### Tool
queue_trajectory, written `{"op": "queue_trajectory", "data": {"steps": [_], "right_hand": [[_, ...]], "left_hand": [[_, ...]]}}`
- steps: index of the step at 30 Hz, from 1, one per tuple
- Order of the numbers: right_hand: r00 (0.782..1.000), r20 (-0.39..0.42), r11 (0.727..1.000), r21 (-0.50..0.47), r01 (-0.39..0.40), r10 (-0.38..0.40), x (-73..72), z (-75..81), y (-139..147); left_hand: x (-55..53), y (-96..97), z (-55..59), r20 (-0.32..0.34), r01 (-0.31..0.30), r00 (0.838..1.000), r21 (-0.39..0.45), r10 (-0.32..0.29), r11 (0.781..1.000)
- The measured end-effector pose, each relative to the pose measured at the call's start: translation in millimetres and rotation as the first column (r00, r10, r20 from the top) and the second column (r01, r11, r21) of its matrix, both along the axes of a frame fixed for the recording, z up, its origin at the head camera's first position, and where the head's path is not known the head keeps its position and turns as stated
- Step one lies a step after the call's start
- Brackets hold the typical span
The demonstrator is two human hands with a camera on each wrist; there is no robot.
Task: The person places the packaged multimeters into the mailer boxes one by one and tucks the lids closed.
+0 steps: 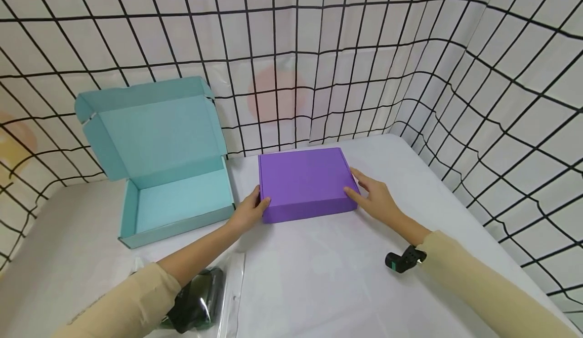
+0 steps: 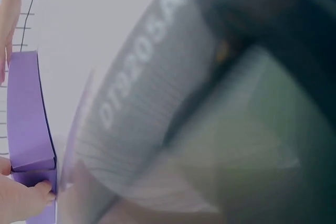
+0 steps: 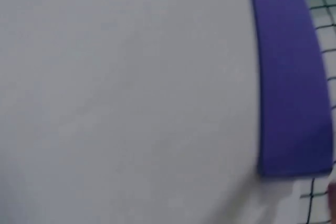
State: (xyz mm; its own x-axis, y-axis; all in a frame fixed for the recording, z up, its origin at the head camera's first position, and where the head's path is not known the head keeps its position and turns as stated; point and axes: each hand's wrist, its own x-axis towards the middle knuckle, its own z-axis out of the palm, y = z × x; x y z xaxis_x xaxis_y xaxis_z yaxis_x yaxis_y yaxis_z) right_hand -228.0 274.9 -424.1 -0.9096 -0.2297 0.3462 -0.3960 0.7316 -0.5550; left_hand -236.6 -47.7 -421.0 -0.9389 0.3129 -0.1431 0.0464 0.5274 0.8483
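A closed purple cardboard box [image 1: 305, 178] lies flat at the back middle of the white table. My left hand [image 1: 247, 210] grips its left front corner, with the thumb on the front edge and the fingers at the left side. At the right end, my right hand [image 1: 374, 199] holds the box, thumb at the top edge and fingers along the side. In the left wrist view, the left thumb and fingers [image 2: 23, 198] pinch the end of the purple box [image 2: 29, 114]. The right wrist view catches the purple box [image 3: 294, 82], but the right hand is almost wholly outside it.
An open teal cardboard box [image 1: 182, 196] stands left of the purple one, its lid raised. Under my left forearm lies a clear plastic bag [image 1: 232, 297] holding a dark device [image 2: 142, 66] marked DT9205A. Black wire grid [image 1: 296, 54] borders the table [image 1: 309, 272] behind and right.
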Motion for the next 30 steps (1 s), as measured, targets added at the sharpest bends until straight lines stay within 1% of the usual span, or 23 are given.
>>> {"op": "queue_trajectory", "data": {"steps": [1, 4, 6, 8, 9, 10, 11, 12, 13, 14, 15, 16, 17, 18, 19, 20, 21, 22, 23, 24, 27, 30], "right_hand": [[0.998, 0.049, 0.999, -0.015, 0.041, -0.040, -3.3, 3.2, -4], [0.980, 0.151, 0.991, 0.004, 0.133, -0.132, -13.1, 10.0, -14], [0.966, 0.197, 0.986, 0.017, 0.168, -0.168, -17.0, 11.7, -18], [0.954, 0.228, 0.981, 0.015, 0.195, -0.193, -18.4, 11.4, -21], [0.949, 0.243, 0.978, 0.004, 0.207, -0.202, -18.2, 11.0, -22], [0.944, 0.254, 0.976, -0.001, 0.218, -0.210, -17.8, 10.3, -22], [0.941, 0.258, 0.974, -0.003, 0.226, -0.218, -17.5, 9.5, -23], [0.939, 0.262, 0.973, -0.009, 0.233, -0.222, -17.1, 8.7, -23], [0.939, 0.258, 0.971, -0.011, 0.238, -0.227, -16.9, 8.1, -24], [0.938, 0.256, 0.970, -0.013, 0.243, -0.232, -16.8, 7.6, -24], [0.937, 0.254, 0.968, -0.015, 0.250, -0.238, -16.7, 7.1, -23], [0.937, 0.253, 0.967, -0.018, 0.253, -0.241, -16.6, 6.8, -23], [0.936, 0.254, 0.967, -0.020, 0.255, -0.242, -16.7, 6.3, -23], [0.936, 0.257, 0.967, -0.024, 0.255, -0.240, -16.8, 5.9, -22], [0.935, 0.262, 0.966, -0.028, 0.256, -0.240, -17.2, 5.4, -22], [0.934, 0.265, 0.966, -0.030, 0.256, -0.239, -17.6, 5.0, -21], [0.934, 0.267, 0.966, -0.031, 0.256, -0.238, -18.0, 4.5, -21], [0.933, 0.273, 0.966, -0.036, 0.255, -0.236, -18.3, 4.2, -21], [0.931, 0.280, 0.966, -0.043, 0.255, -0.234, -18.7, 4.1, -21], [0.929, 0.289, 0.965, -0.050, 0.257, -0.232, -19.0, 4.2, -21], [0.924, 0.307, 0.965, -0.058, 0.257, -0.228, -19.1, 5.1, -21], [0.923, 0.312, 0.966, -0.054, 0.254, -0.225, -18.6, 6.3, -20]], "left_hand": [[0.3, 0.1, -1.0, -0.002, -0.001, 1.000, 0.001, 0.001, 1.000], [1.2, 1.1, -2.9, 0.008, -0.009, 1.000, 0.013, 0.009, 1.000], [1.7, 1.5, -4.4, 0.009, -0.016, 1.000, 0.012, 0.016, 1.000], [2.8, 1.8, -5.5, -0.006, -0.019, 1.000, -0.009, 0.019, 1.000], [3.6, 1.7, -5.4, -0.031, -0.018, 0.999, -0.029, 0.017, 0.999], [4.1, 1.8, -5.1, -0.073, -0.013, 0.997, -0.057, 0.009, 0.998], [4.4, 1.8, -4.0, -0.128, 0.001, 0.992, -0.095, -0.013, 0.995], [5.0, 1.8, -1.9, -0.190, 0.020, 0.981, -0.143, -0.048, 0.989], [5.4, 1.8, 1.2, -0.248, 0.046, 0.964, -0.206, -0.098, 0.977], [5.4, 1.3, 4.8, -0.295, 0.072, 0.943, -0.279, -0.157, 0.958], [4.9, 0.5, 9.0, -0.329, 0.100, 0.917, -0.354, -0.224, 0.930], [3.8, -0.7, 13.7, -0.350, 0.129, 0.888, -0.434, -0.299, 0.892], [2.8, -2.4, 19.1, -0.349, 0.161, 0.859, -0.514, -0.376, 0.843], [1.2, -4.4, 24.3, -0.333, 0.191, 0.831, -0.584, -0.447, 0.789], [-1.1, -6.4, 29.4, -0.302, 0.223, 0.807, -0.639, -0.507, 0.736], [-3.9, -8.2, 34.1, -0.275, 0.249, 0.788, -0.677, -0.551, 0.693], [-7.1, -9.5, 38.5, -0.252, 0.270, 0.770, -0.703, -0.586, 0.657], [-10.4, -10.4, 42.1, -0.230, 0.287, 0.756, -0.725, -0.612, 0.626], [-13.3, -10.9, 45.0, -0.215, 0.300, 0.745, -0.737, -0.631, 0.605], [-15.8, -10.6, 47.0, -0.202, 0.309, 0.740, -0.745, -0.641, 0.592], [-20.2, -8.1, 50.8, -0.191, 0.304, 0.729, -0.770, -0.657, 0.561], [-20.8, -5.9, 52.4, -0.187, 0.293, 0.716, -0.793, -0.672, 0.533]]}}
